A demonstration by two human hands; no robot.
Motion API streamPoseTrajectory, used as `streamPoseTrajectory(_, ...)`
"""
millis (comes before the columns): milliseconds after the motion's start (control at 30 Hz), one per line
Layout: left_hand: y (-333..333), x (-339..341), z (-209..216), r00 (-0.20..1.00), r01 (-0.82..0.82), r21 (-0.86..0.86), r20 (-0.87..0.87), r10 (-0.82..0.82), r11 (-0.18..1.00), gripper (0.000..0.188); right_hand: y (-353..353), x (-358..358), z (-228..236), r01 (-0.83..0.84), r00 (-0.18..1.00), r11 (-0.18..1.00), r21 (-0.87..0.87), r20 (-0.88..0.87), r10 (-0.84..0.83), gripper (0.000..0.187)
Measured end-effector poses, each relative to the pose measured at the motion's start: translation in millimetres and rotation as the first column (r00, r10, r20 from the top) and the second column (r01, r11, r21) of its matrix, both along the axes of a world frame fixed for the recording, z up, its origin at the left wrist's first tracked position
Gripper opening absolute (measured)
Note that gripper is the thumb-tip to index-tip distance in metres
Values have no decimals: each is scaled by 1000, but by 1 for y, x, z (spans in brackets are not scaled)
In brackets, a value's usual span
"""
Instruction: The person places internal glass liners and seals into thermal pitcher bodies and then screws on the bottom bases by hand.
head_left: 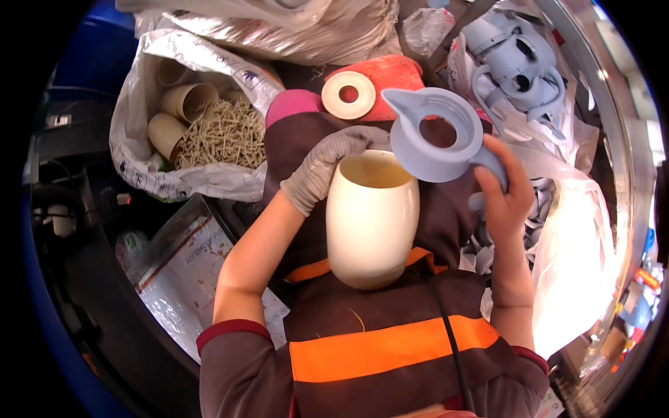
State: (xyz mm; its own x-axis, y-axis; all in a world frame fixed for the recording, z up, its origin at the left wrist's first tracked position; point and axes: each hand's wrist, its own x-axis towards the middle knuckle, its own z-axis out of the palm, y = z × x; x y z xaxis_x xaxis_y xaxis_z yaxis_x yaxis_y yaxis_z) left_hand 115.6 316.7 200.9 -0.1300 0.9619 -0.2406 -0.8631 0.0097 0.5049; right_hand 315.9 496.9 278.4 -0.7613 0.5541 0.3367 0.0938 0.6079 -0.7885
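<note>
Gripping the rim of a cream jug (371, 223), the gloved left hand (327, 167) is curling its grey fingers (348, 143) over the open mouth and holding the jug upright against the person's lap, above the brown and orange striped clothing. The bare right hand (505, 191) is clasping the handle of a grey lid (435, 132), a ring-shaped collar with a pointed spout, and is holding it tilted just above and to the right of the jug's mouth; its lower edge is overlapping the jug's rim in the picture, though whether the two are touching cannot be told.

Beyond the jug, a white ring (348, 95) is lying on a red part (390, 80). To the left, a white bag (139, 125) is standing open with several cream jugs (187, 101) and a heap of pale sticks (223, 132) in it. To the upper right, more grey lids (516, 59) are lying piled in a clear plastic bag (578, 230). A printed sheet (185, 268) is lying at the lower left, beside the person's left arm.
</note>
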Motion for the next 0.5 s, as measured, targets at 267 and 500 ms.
streamPoseTrajectory(267, 1, 0, -20, 934, -155, -105, 309, 180, 982, 84, -3, -42, -11, 44, 966, 639, -768, 196, 169, 35)
streamPoseTrajectory(500, -1, -1, -21, 946, -152, -74, 276, 167, 986, 77, -5, -41, -12, 70, 970, 571, -818, 189, 151, 36)
